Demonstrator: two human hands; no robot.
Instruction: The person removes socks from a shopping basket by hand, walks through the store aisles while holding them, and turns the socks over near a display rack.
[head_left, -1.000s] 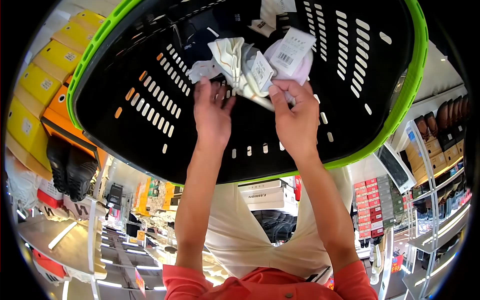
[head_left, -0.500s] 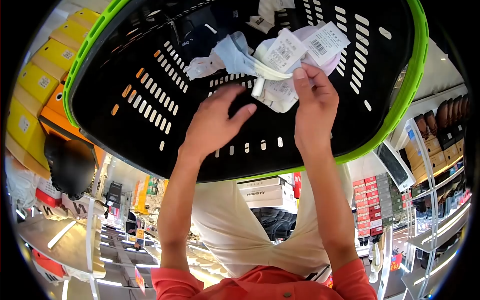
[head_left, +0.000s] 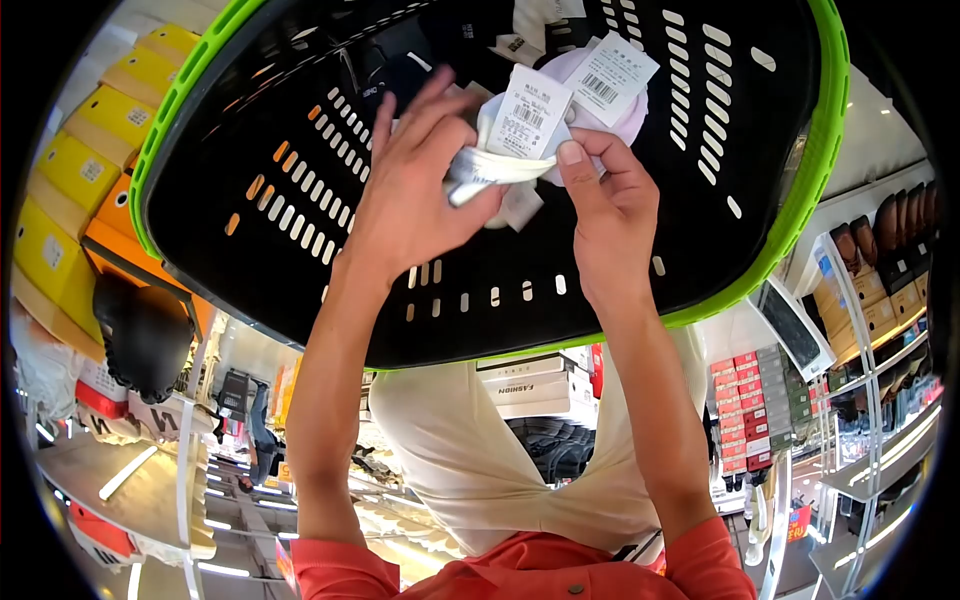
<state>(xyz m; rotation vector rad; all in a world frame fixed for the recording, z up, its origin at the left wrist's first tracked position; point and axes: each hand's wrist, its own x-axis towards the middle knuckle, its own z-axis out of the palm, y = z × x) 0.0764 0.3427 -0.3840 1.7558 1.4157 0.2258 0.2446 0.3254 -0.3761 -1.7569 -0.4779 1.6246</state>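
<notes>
Over a black basket (head_left: 520, 320) with a green rim, my right hand (head_left: 612, 205) pinches the edge of a bundle of pale socks (head_left: 490, 170). A white barcode tag (head_left: 530, 112) stands up from the bundle. My left hand (head_left: 420, 175) is at the bundle's left end, thumb and index finger against it, the other fingers spread and blurred. Behind the bundle lies a pale lilac item (head_left: 628, 118) with a second tag (head_left: 612, 78). Dark socks (head_left: 400, 78) lie farther in, beside a white-and-beige piece (head_left: 530, 35).
Yellow shoe boxes (head_left: 85, 150) and black shoes (head_left: 145, 335) are at the left. Red boxes (head_left: 738, 415) are stacked at the lower right, near shelves with brown shoes (head_left: 885, 235). A white box (head_left: 535, 390) shows between the legs. A distant person (head_left: 262, 435) stands at the lower left.
My left hand has moved up and right, from apart to touching the sock bundle. My right hand has shifted slightly left with the bundle. A distant person has come into view.
</notes>
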